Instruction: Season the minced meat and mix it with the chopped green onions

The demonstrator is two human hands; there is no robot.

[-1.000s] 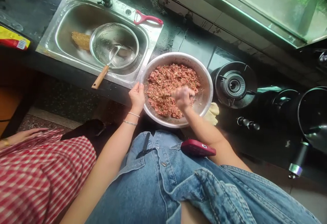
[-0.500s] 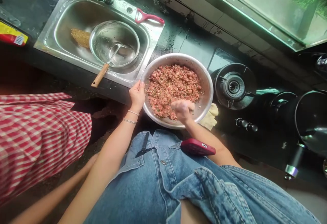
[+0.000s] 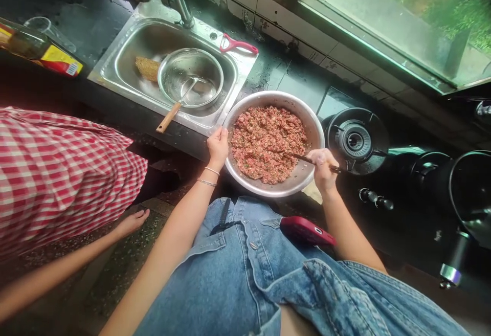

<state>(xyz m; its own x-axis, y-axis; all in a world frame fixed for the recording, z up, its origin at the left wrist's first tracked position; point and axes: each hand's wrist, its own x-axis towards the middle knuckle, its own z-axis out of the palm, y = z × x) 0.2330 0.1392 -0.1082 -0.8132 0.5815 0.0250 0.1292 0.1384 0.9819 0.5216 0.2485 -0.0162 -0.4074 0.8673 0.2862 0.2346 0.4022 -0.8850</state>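
Observation:
A wide metal bowl [image 3: 276, 191] holds minced meat [image 3: 264, 144] flecked with green bits. My left hand [image 3: 218, 147] is closed on the bowl's left rim, thumb on top. At the right rim, my right hand [image 3: 322, 167] is wrapped round dark chopsticks [image 3: 303, 158]. Their far ends reach into the meat, and the tips are hidden in it. A pale cloth [image 3: 313, 193] is partly covered by the bowl and my right wrist.
Left of the bowl is a sink [image 3: 126, 65] with a smaller metal bowl [image 3: 164, 77] and a wooden-handled utensil [image 3: 169, 117]. A red peeler [image 3: 240, 45] lies on its edge. To the right are a gas burner [image 3: 353, 141] and a pan [image 3: 471, 193]. A person in a checked garment [image 3: 69, 172] stands at left.
My right hand has moved right, from over the meat to the bowl's rim, and the chopsticks now show. My left hand stays on the rim. The other person's hand has come into view.

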